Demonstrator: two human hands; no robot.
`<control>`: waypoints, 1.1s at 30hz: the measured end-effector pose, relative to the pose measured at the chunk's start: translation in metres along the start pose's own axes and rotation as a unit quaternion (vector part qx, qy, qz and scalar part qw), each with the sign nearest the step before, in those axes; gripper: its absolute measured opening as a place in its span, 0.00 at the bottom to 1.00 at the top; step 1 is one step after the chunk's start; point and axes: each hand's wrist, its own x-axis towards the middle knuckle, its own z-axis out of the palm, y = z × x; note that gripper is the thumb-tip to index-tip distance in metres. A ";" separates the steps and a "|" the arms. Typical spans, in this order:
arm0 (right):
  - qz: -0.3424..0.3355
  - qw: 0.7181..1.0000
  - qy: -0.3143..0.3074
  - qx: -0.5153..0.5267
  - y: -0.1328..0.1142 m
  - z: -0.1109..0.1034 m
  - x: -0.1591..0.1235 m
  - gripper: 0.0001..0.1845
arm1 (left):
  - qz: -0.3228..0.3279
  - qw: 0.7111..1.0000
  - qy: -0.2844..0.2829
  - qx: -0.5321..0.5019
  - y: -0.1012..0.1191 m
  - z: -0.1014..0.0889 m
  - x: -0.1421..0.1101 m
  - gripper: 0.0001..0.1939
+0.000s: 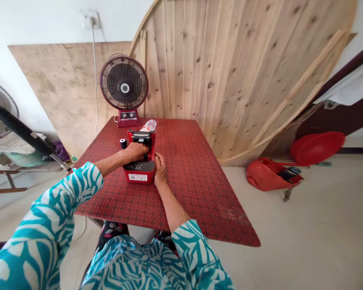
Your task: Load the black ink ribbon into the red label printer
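A red and black label printer stands on the table with its lid raised. My left hand reaches into the open printer from the left, fingers curled. Whatever those fingertips grip or touch is hidden inside the body. Against the right side of the printer, my right hand is closed around the casing, its fingers bent along the edge. A small roll with a black outside and white end stands on the table just left of the printer.
Behind the printer lies a clear plastic bottle. A dark red fan stands at the far left of the patterned table. Wooden panels lean on the wall. On the floor at right are a red bag and a red basin.
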 end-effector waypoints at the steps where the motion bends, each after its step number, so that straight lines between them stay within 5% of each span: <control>1: -0.002 1.000 -0.002 0.000 0.001 0.000 0.001 0.24 | 0.005 1.000 -0.004 0.015 0.000 -0.003 -0.003 0.17; 16: 0.007 1.000 -0.011 -0.012 -0.004 0.000 0.001 0.23 | 0.085 0.989 0.010 0.118 0.004 -0.022 -0.025 0.14; 21: 0.004 1.000 -0.012 -0.021 -0.005 -0.001 0.000 0.22 | 0.118 0.982 0.101 0.103 0.003 -0.043 -0.040 0.13; 24: 0.004 1.000 -0.012 -0.018 -0.004 -0.003 -0.001 0.22 | 0.118 0.972 0.202 0.030 -0.028 -0.050 -0.060 0.20; 27: 0.005 1.000 -0.014 -0.008 -0.003 -0.003 -0.001 0.22 | 0.042 0.950 0.299 -0.077 -0.078 -0.040 -0.082 0.19; 33: 0.010 1.000 0.005 0.002 0.000 -0.002 0.001 0.22 | -0.170 0.892 0.271 -0.321 -0.156 0.030 -0.093 0.17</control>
